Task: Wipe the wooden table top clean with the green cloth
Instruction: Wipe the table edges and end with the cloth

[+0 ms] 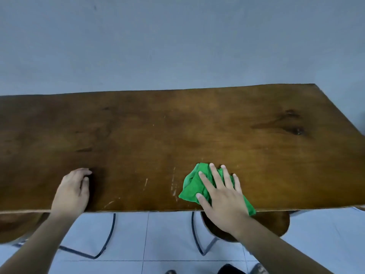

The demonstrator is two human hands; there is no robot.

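The wooden table top (pixel 177 131) spans the view, brown with pale scratches near its front edge and dark knots at the far right. A crumpled green cloth (pixel 192 184) lies on it near the front edge, right of centre. My right hand (pixel 221 192) presses flat on the cloth with fingers spread, and part of the cloth hangs over the table's edge by my wrist. Left of centre, my left hand (pixel 74 189) rests on the bare wood near the front edge, fingers curled loosely and holding nothing.
A plain grey wall (pixel 177 46) stands behind the table. Under the front edge are a round wooden stool (pixel 276 224) with metal legs on the right, another stool (pixel 17 228) on the left, and a pale tiled floor (pixel 162 234).
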